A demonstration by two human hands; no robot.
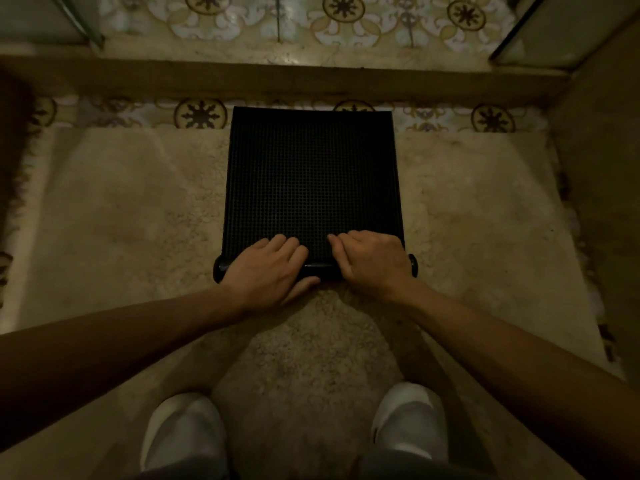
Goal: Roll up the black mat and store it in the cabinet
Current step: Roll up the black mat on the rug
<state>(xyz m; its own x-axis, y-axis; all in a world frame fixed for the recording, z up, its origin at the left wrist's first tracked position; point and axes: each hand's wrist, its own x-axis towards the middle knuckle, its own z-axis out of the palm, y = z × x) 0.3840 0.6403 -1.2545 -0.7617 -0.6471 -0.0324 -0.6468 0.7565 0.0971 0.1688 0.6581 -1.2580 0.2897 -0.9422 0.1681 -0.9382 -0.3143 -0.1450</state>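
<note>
A black mat (311, 174) with a dotted grid surface lies flat on a beige shaggy rug (121, 220). Its near edge is curled into a thin roll whose ends stick out at both sides. My left hand (266, 268) lies over the left part of that roll, fingers on top and thumb under the near side. My right hand (370, 259) grips the right part of the roll the same way. The roll's middle shows as a dark strip between the hands.
Patterned floor tiles (201, 114) run beyond the rug. A low stone step (277, 79) crosses the view behind the mat. Glass-panelled doors (568, 26) stand open at the top right and top left. My two white shoes (408, 420) stand on the rug's near part.
</note>
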